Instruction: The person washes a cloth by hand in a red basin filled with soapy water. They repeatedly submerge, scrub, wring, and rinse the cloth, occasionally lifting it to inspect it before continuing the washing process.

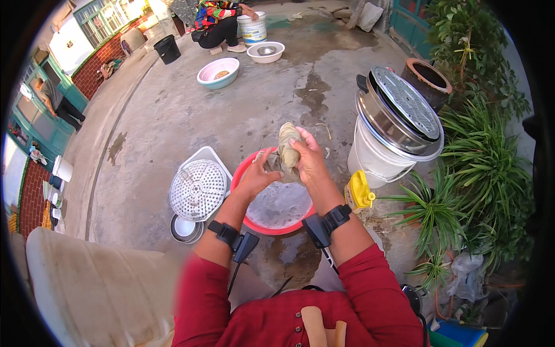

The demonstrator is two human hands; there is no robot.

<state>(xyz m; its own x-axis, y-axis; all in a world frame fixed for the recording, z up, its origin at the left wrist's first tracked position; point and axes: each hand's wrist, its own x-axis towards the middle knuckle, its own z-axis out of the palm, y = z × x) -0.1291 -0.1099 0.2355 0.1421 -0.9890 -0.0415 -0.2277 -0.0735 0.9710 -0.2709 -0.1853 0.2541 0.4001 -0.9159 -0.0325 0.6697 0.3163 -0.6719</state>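
Observation:
Above a red plastic basin [277, 230] of sudsy water, my right hand [308, 154] grips a bunched, wet-looking beige cloth [288, 145]. My left hand [260, 175] is at the cloth's looser left part, thumb and fingers spread around it; its exact hold is partly hidden. To the basin's left, a round perforated metal steamer plate [198, 190] lies on a pale rectangular tray [211, 155]. Metal bowls [187, 230] are partly under the plate. A yellow plastic jug [359, 191] stands right of the basin.
A white bucket [368, 152] at right bears a stacked steel steamer pot [386, 112] and perforated plate [406, 102]. Potted spider plants [429, 208] edge the right side. Ahead are two wide basins [218, 82] [266, 55], a black bucket [167, 50] and a crouching person; another person stands far left.

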